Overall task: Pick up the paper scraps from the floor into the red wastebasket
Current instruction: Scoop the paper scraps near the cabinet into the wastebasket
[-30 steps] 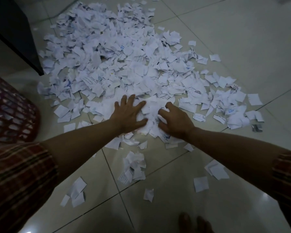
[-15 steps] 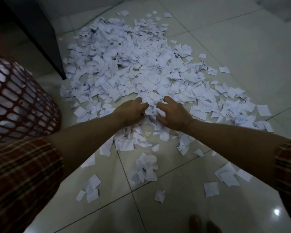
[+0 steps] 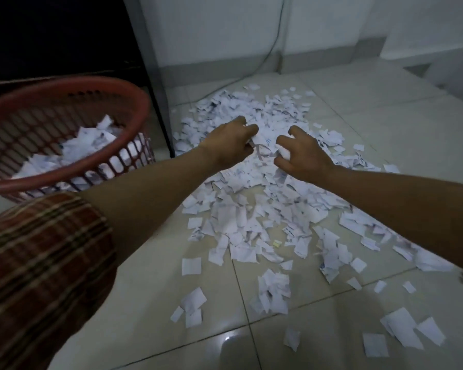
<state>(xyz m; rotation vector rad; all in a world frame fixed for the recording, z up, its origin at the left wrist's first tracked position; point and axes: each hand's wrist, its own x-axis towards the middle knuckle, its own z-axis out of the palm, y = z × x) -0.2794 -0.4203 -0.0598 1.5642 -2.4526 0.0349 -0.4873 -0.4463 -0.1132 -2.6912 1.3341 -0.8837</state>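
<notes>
A wide heap of white paper scraps (image 3: 254, 209) covers the tiled floor ahead of me. My left hand (image 3: 230, 145) and my right hand (image 3: 302, 156) are raised above the heap, facing each other, and together they grip a bunch of scraps (image 3: 265, 142) between them. The red wastebasket (image 3: 64, 134), a lattice basket with a round rim, stands at the left, partly filled with scraps. It is left of my left hand, about a forearm's length away.
A dark cabinet (image 3: 64, 36) stands behind the basket, its edge running down to the floor. A cable (image 3: 267, 57) trails down the white wall to the floor. Loose scraps (image 3: 273, 295) lie scattered on the near tiles.
Both hands closed round a bunch of scraps and lifted it off the floor. My view swung up and left, bringing the basket's open top into sight.
</notes>
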